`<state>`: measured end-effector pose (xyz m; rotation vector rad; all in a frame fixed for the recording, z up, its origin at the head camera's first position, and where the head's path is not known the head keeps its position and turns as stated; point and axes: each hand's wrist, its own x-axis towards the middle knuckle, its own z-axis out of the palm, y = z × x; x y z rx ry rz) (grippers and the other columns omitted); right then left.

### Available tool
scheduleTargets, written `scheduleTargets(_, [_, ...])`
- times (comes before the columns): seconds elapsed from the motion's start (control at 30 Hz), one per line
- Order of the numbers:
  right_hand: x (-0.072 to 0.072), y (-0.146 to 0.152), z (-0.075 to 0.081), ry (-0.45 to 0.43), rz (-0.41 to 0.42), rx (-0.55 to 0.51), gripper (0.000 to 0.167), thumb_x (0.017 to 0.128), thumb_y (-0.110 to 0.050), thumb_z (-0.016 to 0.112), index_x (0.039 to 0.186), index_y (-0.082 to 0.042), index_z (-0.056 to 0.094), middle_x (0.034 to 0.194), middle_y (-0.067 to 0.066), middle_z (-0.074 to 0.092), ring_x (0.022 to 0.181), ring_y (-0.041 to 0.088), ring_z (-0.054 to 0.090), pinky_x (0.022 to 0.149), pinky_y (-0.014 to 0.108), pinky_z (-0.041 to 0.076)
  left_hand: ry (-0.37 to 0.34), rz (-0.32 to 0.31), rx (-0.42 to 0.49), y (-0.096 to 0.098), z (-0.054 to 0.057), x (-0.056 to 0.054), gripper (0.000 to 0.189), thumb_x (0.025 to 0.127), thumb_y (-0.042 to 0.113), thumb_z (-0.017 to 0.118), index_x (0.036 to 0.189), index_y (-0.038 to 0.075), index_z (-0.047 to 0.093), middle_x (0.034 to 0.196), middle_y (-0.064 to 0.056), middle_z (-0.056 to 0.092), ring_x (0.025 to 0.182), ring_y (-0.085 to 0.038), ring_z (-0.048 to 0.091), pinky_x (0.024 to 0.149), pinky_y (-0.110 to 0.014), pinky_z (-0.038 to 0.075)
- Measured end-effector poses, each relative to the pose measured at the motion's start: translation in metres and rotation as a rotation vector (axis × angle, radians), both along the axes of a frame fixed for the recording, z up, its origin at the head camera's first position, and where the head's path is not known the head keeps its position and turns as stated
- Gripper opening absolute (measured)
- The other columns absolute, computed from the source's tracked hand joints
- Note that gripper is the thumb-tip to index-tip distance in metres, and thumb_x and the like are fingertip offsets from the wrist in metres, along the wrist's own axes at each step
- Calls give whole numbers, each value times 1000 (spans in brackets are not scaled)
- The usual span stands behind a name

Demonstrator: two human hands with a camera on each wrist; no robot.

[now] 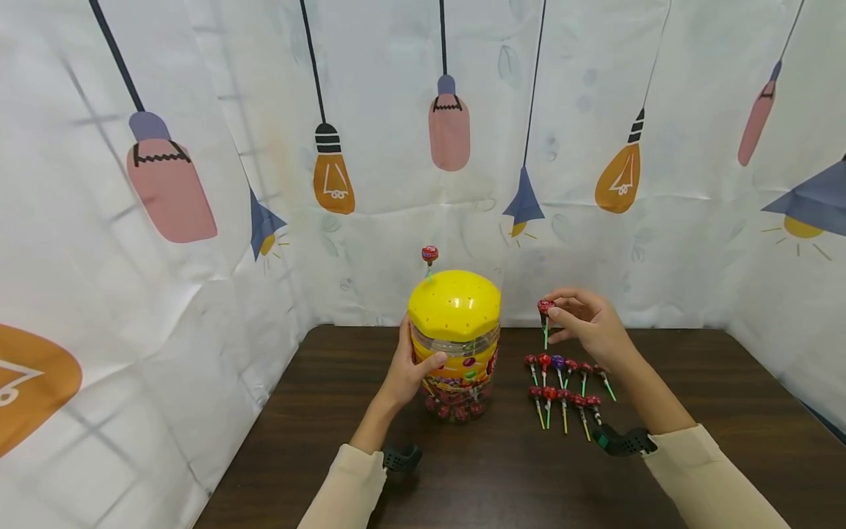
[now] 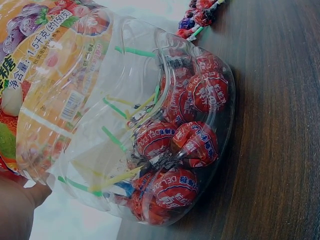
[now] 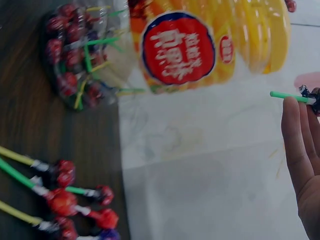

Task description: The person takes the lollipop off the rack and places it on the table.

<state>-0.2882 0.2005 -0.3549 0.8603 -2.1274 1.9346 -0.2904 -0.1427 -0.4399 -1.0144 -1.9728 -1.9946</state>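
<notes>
A clear plastic jar (image 1: 456, 375) with a yellow lid (image 1: 454, 305) and a printed label stands on the table, wrapped lollipops (image 2: 175, 187) piled in its bottom. My left hand (image 1: 413, 367) grips the jar's left side, thumb across the front. One lollipop (image 1: 429, 255) stands upright by its stick at the lid's back left. To the right of the jar, my right hand (image 1: 588, 323) pinches another lollipop (image 1: 546, 308) in the air, its red head up and green stick pointing down. In the right wrist view that green stick (image 3: 287, 96) shows beside the fingertips.
Two rows of lollipops (image 1: 558, 364) lie on the dark wooden table (image 1: 515, 485) below my right hand, mostly red heads with one purple. Small holes dot the lid. A white curtain (image 1: 396, 242) printed with lamps hangs behind the table and along its left.
</notes>
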Motion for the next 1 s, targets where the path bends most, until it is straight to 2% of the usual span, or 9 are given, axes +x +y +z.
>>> scheduleTargets(0.13, [5, 13, -17, -43, -36, 36, 25, 103, -8, 59, 126, 4, 60, 102, 7, 66, 83, 19, 67, 69, 46, 63, 8, -5, 1, 0, 0, -1, 93, 98, 32, 70, 163, 32, 4, 144, -8, 44, 123, -19, 57, 105, -33, 52])
scheduleTargets(0.33, [13, 31, -41, -98, -84, 73, 29, 104, -12, 59, 129, 3, 59, 106, 2, 68, 84, 17, 68, 70, 40, 64, 13, -11, 3, -1, -1, -3, 93, 98, 33, 70, 163, 32, 3, 145, -8, 44, 124, -18, 57, 105, -33, 51])
scheduleTargets(0.53, [19, 49, -62, -122, -111, 78, 30, 105, -11, 58, 130, 5, 57, 107, 2, 69, 84, 19, 68, 70, 44, 63, 18, -22, 8, 0, -1, -4, 93, 98, 32, 70, 163, 32, 3, 145, -8, 44, 124, -18, 57, 105, -34, 52])
scheduleTargets(0.77, [26, 67, -79, -147, -101, 48, 32, 106, -8, 54, 133, 9, 52, 107, 0, 68, 86, 17, 67, 69, 45, 63, 24, -20, 7, 0, 0, -4, 94, 98, 34, 70, 163, 32, 3, 144, -7, 45, 123, -18, 57, 105, -33, 52])
scheduleTargets(1.0, [25, 87, -98, -193, -67, 37, 28, 107, -8, 52, 132, 4, 54, 109, -2, 68, 86, 14, 67, 71, 47, 63, 25, -15, 4, 0, 0, -3, 94, 98, 34, 70, 163, 32, 3, 143, -6, 45, 122, -17, 58, 104, -33, 52])
